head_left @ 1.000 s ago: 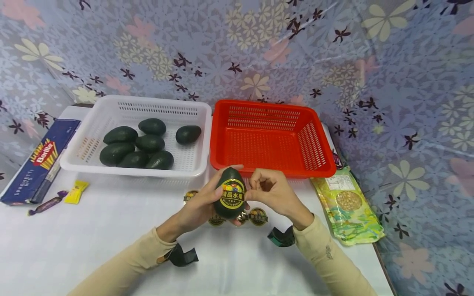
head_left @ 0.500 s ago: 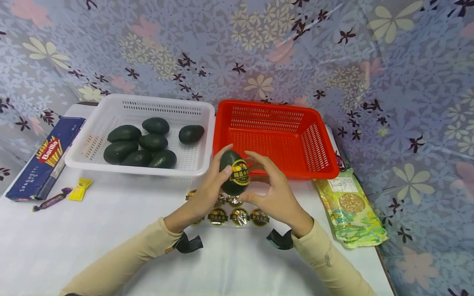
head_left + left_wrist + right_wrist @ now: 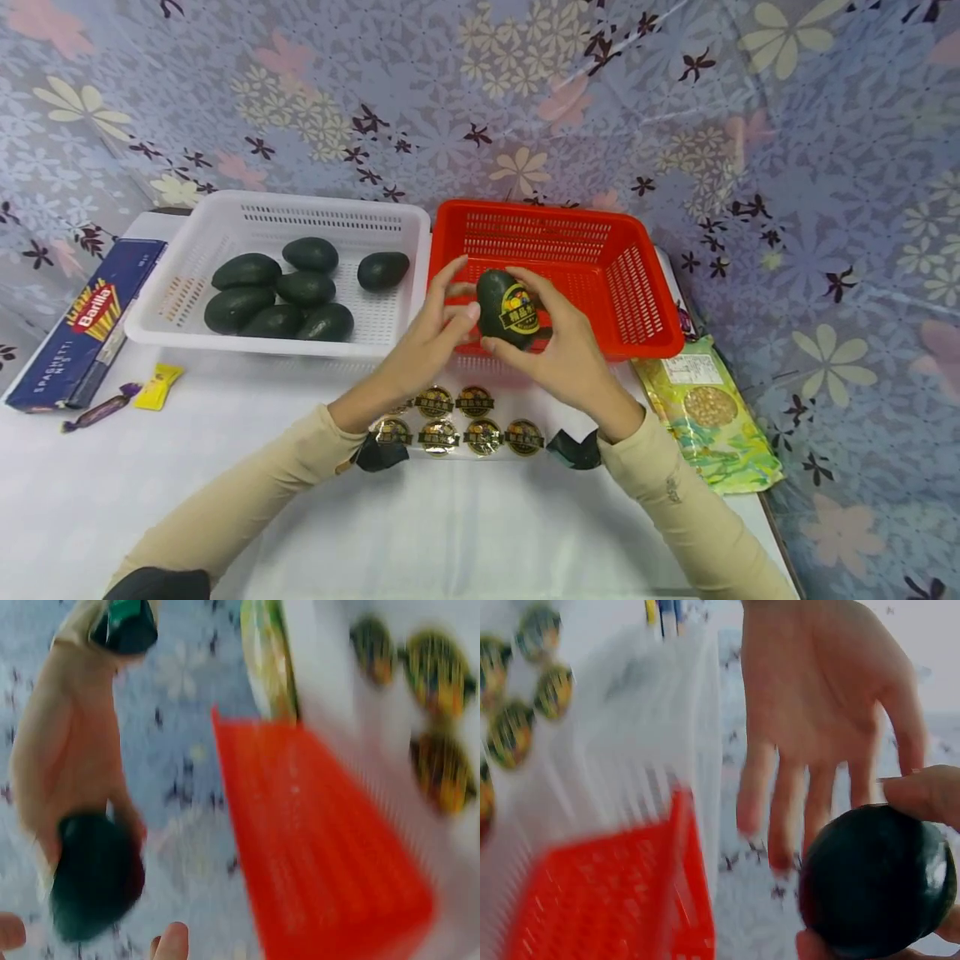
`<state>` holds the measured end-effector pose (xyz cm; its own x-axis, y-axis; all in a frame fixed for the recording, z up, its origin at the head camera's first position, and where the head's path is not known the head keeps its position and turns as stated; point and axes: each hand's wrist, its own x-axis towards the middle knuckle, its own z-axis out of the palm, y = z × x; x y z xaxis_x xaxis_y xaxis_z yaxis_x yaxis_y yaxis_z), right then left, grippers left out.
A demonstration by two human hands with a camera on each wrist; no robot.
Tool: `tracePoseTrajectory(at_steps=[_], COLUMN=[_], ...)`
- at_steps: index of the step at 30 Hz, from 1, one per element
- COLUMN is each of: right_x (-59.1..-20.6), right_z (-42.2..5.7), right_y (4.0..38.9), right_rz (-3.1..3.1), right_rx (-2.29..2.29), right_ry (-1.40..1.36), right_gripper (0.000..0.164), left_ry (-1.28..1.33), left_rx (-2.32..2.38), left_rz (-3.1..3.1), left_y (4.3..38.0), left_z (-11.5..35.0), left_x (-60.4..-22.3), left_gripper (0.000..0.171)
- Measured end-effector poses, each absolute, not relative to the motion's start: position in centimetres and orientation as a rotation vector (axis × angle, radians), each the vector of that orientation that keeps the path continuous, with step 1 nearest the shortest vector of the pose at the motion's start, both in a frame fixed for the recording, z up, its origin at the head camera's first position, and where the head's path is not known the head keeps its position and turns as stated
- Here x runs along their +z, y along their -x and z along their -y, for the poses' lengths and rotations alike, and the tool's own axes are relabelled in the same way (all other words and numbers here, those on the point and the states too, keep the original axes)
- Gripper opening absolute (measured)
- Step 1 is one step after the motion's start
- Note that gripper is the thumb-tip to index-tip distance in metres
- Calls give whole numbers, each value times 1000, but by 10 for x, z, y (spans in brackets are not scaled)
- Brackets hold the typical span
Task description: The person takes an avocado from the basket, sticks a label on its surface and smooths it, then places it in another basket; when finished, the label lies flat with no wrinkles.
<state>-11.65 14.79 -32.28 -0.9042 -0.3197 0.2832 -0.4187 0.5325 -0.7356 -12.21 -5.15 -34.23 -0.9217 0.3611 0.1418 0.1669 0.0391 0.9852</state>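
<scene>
A dark green avocado point(image 3: 495, 302) bears a round black and gold sticker point(image 3: 519, 309) on its side. My right hand point(image 3: 562, 350) grips it over the front edge of the red basket point(image 3: 652, 346). To its left, my left hand point(image 3: 423, 342) is apart from the fruit, its fingers extended. In the right wrist view, the left palm point(image 3: 825, 690) faces the camera behind the avocado point(image 3: 877, 881). The left wrist view is blurred, with the avocado point(image 3: 94, 877) in the right hand point(image 3: 71, 742). Below the hands lies a clear sheet of similar round stickers point(image 3: 483, 437).
A white basket point(image 3: 378, 346) with several avocados point(image 3: 306, 288) stands at left. Beside it are a spaghetti box point(image 3: 82, 325), a purple candy point(image 3: 102, 408) and a yellow candy point(image 3: 158, 387). A green-yellow bag point(image 3: 712, 417) lies right of the red basket.
The stickered avocado has moved up and right, toward the red basket. It has passed from my left hand to my right hand, and the left hand has let go.
</scene>
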Motion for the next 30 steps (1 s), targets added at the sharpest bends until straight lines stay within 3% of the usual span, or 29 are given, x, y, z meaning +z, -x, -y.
tracePoseTrajectory(at_steps=[8, 16, 24, 30], right_x=[-297, -306, -336, -359], right_z=[-176, -189, -179, -170], right_y=[189, 252, 285, 291], right_rz=[2942, 3313, 3534, 3608], right_rx=[1077, 804, 710, 596], right_ry=[-490, -435, -364, -502], right_gripper=[80, 82, 83, 81], left_ry=[-370, -327, -349, -287], left_rx=[1569, 814, 450, 366], left_rz=[-2528, -2695, -2524, -2412], left_y=[193, 244, 246, 241], left_z=[107, 169, 196, 195], left_x=[-314, -315, -335, -337], left_gripper=[66, 60, 40, 51])
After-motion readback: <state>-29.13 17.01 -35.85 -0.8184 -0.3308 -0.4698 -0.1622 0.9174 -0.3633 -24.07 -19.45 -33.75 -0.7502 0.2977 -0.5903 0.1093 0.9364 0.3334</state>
